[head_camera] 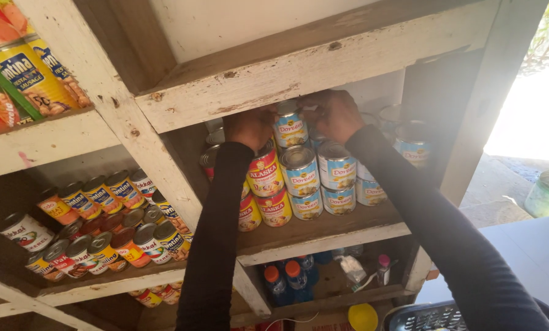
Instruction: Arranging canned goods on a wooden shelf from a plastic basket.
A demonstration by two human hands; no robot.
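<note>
Both the left hand point(250, 127) and right hand point(334, 114) grip a blue-labelled can point(290, 127) atop stacked cans point(318, 178) on a worn white wooden shelf point(323, 233). Sunlit pavement point(526, 122) lies at three o'clock.

Blue-white labelled cans point(318, 178) stacked centre shelf; red-yellow cans point(265, 175) beside; yellow-blue cans point(26, 73) upper left.
</note>
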